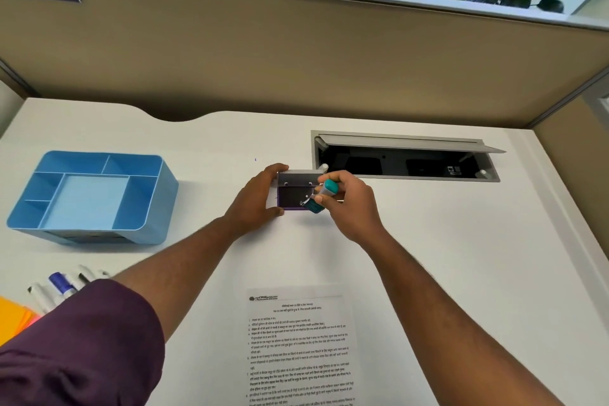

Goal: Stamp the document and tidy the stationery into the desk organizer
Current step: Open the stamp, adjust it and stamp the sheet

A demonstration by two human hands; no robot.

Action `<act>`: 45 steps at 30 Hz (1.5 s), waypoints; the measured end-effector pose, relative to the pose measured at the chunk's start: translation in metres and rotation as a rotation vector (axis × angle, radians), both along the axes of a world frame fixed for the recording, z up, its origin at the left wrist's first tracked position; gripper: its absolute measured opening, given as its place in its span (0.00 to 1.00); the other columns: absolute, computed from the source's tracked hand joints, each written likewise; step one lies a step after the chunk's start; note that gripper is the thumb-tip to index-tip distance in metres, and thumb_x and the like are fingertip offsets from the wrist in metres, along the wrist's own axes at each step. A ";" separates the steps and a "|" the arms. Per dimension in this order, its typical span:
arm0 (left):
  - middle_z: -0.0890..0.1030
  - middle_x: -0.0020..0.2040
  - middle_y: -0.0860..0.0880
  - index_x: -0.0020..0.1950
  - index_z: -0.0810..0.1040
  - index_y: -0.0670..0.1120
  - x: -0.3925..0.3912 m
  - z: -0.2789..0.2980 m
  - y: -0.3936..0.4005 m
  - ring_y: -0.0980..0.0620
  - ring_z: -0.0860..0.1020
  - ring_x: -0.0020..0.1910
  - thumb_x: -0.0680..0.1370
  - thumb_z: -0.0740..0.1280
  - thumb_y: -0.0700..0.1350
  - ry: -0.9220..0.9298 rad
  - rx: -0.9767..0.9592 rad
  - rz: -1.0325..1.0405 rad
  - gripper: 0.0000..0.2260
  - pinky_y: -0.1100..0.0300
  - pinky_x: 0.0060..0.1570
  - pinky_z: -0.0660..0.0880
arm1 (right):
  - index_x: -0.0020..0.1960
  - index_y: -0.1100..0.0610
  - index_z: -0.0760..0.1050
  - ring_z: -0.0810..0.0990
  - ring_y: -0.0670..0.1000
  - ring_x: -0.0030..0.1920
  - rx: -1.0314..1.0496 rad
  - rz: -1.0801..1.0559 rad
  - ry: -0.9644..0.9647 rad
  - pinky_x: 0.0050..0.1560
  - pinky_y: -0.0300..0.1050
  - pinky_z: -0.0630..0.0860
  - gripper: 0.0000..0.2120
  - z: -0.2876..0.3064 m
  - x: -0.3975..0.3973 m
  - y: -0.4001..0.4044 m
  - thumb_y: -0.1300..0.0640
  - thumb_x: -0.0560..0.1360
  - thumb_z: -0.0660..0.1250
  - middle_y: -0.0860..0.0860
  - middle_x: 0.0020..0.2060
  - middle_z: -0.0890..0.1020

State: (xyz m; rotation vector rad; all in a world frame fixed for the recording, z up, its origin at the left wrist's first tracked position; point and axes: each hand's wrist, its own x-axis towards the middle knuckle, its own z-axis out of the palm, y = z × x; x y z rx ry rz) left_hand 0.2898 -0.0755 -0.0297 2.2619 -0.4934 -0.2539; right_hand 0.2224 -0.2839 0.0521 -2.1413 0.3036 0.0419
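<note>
The white bench carried a blue organizer at its left, with markers and orange paper near the front-left edge. An open ink pad lay at the middle, just beside a recessed cable hatch with its lid raised. A printed document lay flat at the front.

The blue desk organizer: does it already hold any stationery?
No. Every compartment of the blue desk organizer shows bare, and the markers lie on the desk in front of it.
</note>
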 end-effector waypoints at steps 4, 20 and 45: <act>0.72 0.62 0.59 0.67 0.65 0.56 -0.002 0.001 0.001 0.55 0.73 0.60 0.68 0.75 0.40 -0.020 -0.040 0.000 0.33 0.52 0.59 0.74 | 0.56 0.48 0.78 0.82 0.48 0.53 0.053 0.000 -0.008 0.54 0.46 0.82 0.13 0.003 -0.005 0.000 0.59 0.75 0.76 0.47 0.54 0.84; 0.77 0.59 0.54 0.63 0.70 0.50 -0.001 -0.005 0.001 0.53 0.74 0.58 0.72 0.74 0.44 0.012 0.003 0.027 0.22 0.57 0.56 0.70 | 0.53 0.51 0.79 0.83 0.45 0.54 0.097 -0.044 -0.039 0.53 0.41 0.80 0.12 -0.003 -0.012 -0.005 0.61 0.73 0.77 0.44 0.51 0.85; 0.68 0.74 0.50 0.76 0.62 0.49 -0.007 -0.009 0.031 0.49 0.65 0.75 0.74 0.74 0.44 0.051 0.030 0.027 0.33 0.55 0.73 0.63 | 0.53 0.51 0.79 0.82 0.40 0.54 0.152 -0.038 -0.037 0.50 0.38 0.78 0.12 -0.002 -0.021 0.009 0.62 0.73 0.76 0.43 0.50 0.86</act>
